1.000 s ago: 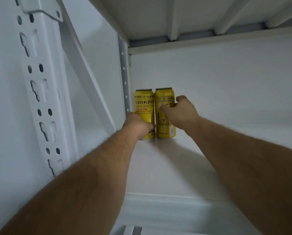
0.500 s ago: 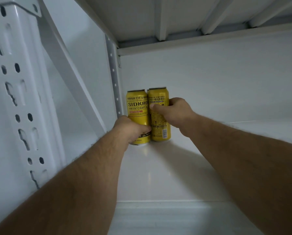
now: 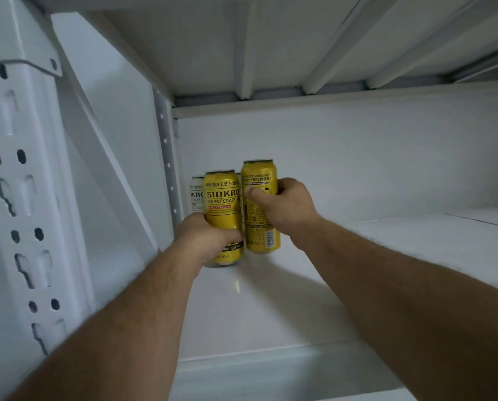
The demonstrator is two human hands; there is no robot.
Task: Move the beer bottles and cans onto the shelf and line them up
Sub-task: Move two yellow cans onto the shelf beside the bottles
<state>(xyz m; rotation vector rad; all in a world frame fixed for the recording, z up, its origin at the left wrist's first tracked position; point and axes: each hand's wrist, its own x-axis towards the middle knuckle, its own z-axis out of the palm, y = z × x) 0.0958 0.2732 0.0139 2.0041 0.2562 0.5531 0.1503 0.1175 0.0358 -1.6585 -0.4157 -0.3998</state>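
Two tall yellow beer cans stand side by side at the back left of the white shelf [image 3: 271, 308]. My left hand [image 3: 210, 238] grips the lower part of the left yellow can [image 3: 223, 204], which shows the SIDKRO CRAFT label. My right hand [image 3: 285, 206] grips the middle of the right yellow can [image 3: 259, 180], which sits slightly higher in view and may be lifted a little. Behind the left can a white can [image 3: 197, 195] with the same lettering peeks out by the back corner. A sliver of another can shows between the yellow ones.
The perforated white upright [image 3: 19, 198] and a diagonal brace [image 3: 103, 151] close off the left side. A rear post [image 3: 167, 163] stands in the back corner. The upper shelf's ribbed underside [image 3: 271, 47] hangs low overhead. The shelf stretches away to the right.
Both yellow cans have come forward and a little right with my hands, uncovering a white can behind them. The right can now sits higher than the left.
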